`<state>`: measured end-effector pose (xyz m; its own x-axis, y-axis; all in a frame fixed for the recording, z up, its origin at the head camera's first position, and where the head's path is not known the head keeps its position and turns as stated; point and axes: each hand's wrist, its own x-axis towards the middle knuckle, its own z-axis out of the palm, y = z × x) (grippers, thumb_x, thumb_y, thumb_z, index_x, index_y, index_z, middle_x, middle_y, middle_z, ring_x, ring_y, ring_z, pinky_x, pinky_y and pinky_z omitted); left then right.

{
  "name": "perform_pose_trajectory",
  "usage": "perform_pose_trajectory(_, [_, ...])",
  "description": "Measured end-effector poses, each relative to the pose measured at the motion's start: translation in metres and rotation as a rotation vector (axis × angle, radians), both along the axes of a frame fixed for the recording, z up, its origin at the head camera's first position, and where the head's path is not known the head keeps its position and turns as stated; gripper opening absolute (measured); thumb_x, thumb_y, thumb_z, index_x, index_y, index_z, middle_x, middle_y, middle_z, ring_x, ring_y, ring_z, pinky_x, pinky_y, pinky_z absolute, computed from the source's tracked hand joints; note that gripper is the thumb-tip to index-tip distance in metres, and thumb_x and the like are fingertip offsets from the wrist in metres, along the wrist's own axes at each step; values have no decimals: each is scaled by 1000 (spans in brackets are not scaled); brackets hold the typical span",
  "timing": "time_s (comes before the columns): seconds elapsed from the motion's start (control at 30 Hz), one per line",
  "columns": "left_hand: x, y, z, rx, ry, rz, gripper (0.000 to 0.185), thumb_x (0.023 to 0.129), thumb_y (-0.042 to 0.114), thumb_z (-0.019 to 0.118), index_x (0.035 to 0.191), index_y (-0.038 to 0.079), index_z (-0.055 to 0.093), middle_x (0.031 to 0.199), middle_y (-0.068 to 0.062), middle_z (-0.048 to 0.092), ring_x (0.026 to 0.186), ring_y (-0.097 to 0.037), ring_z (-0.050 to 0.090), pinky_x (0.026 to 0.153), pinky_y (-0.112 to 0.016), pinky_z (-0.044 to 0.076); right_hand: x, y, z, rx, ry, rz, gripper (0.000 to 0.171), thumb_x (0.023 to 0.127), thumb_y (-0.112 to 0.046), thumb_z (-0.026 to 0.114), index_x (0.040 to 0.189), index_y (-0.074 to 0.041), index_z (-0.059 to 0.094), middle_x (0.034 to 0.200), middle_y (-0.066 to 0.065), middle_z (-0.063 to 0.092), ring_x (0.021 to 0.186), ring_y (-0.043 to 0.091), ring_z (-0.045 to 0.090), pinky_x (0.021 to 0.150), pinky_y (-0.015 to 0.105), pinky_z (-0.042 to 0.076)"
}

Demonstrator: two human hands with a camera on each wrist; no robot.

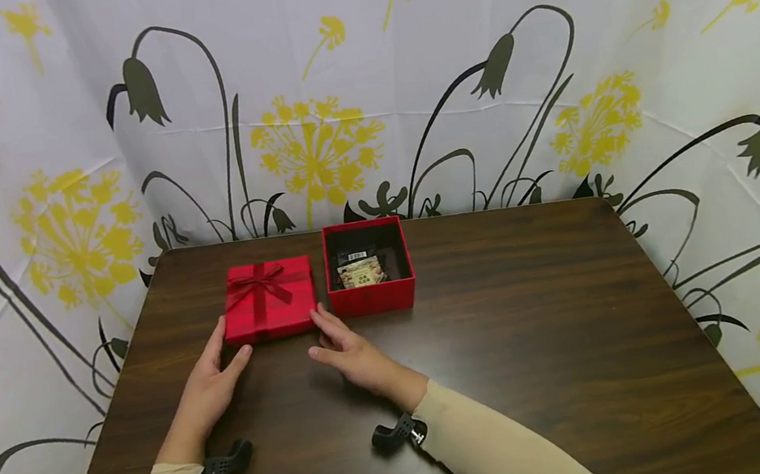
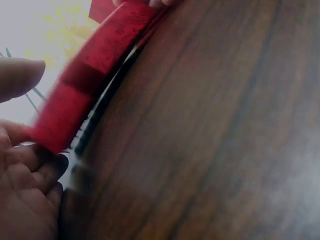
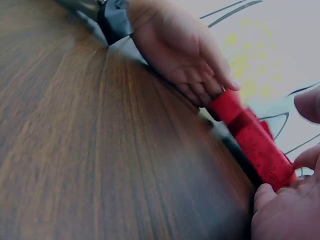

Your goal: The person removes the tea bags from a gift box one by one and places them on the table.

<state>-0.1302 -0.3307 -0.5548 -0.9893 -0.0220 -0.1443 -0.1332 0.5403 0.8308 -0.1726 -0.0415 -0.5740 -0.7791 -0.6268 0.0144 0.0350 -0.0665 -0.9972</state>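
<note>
A red lid [image 1: 267,299] with a ribbon bow lies flat on the dark wooden table [image 1: 515,348]. Just right of it stands an open red box [image 1: 373,297] with small packets [image 1: 360,271] inside. My left hand [image 1: 228,343] lies at the lid's front left corner, its straight fingers along the left side. My right hand [image 1: 318,333] lies at the front right corner, fingers touching the right side. Both thumbs stay off the lid. The left wrist view shows the lid's side wall [image 2: 95,65] with my fingers [image 2: 30,170] at its corner. From the right wrist, the lid [image 3: 255,142] sits between both hands.
A flowered white cloth [image 1: 344,95] screens the table at the back and on both sides. Black wrist mounts [image 1: 225,462] sit on both forearms near the front edge. Bare tabletop spreads to the right of the box.
</note>
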Motion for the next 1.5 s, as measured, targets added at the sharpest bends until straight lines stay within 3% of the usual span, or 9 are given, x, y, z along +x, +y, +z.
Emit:
perform_pose_trajectory(0.1, [0,4,-2,-41,-10,-19,94,111,49,60,177,23,-1,185,-12,1,170,-48,3,130,-76,11,-2,4,-1,14,23,25,71,110,-8,63,173,-12,31,186,-5,8,172,14,8,137,41,20])
perform_pose_trajectory(0.23, [0,5,-4,-55,41,-25,93,111,44,63,178,19,3,185,-16,3,169,-49,5,129,-78,11,-3,7,-2,16,71,60,69,110,-8,64,172,-12,34,186,-4,9,172,14,7,138,38,18])
perform_pose_trajectory(0.33, [0,5,-4,-52,96,-7,84,110,40,65,175,13,19,181,-25,11,166,-53,15,127,-79,17,-3,6,-2,13,109,59,66,109,-9,64,170,-10,39,185,-1,13,171,13,8,137,34,18])
perform_pose_trajectory(0.43, [2,7,-3,-48,146,29,66,109,36,67,160,4,38,163,-30,24,156,-53,26,122,-77,28,-2,5,-2,16,154,44,62,108,-8,65,166,-7,45,181,5,20,171,14,12,136,33,21])
perform_pose_trajectory(0.5, [3,8,-2,-54,156,49,59,109,36,67,150,0,44,153,-29,28,149,-51,29,118,-73,32,-1,3,-2,19,182,38,60,108,-7,66,164,-5,46,179,9,22,171,17,13,136,34,22])
perform_pose_trajectory(0.6, [3,8,-3,-74,157,49,59,110,38,66,150,-1,48,153,-30,29,147,-49,28,116,-74,32,-1,3,-2,15,187,33,59,108,-7,65,164,-3,46,179,11,23,171,21,14,137,38,23])
perform_pose_trajectory(1.0, [-1,5,-5,-116,90,-51,89,110,40,66,176,10,15,177,-29,13,163,-55,16,123,-82,21,-5,3,-4,4,66,54,61,111,-9,61,169,-7,40,185,-3,17,171,17,16,135,38,27])
perform_pose_trajectory(1.27, [-2,5,-5,-128,139,-31,83,110,37,67,174,7,23,174,-30,19,161,-54,20,123,-81,23,-5,2,-2,-19,68,62,60,112,-8,59,169,-4,39,185,-1,14,171,18,14,136,42,26])
perform_pose_trajectory(1.5, [-3,8,-3,-122,130,-51,86,109,35,68,174,5,21,177,-31,16,163,-55,17,124,-81,21,-6,3,-2,-1,85,16,50,111,-10,60,161,-5,53,183,-2,22,171,18,17,134,38,31])
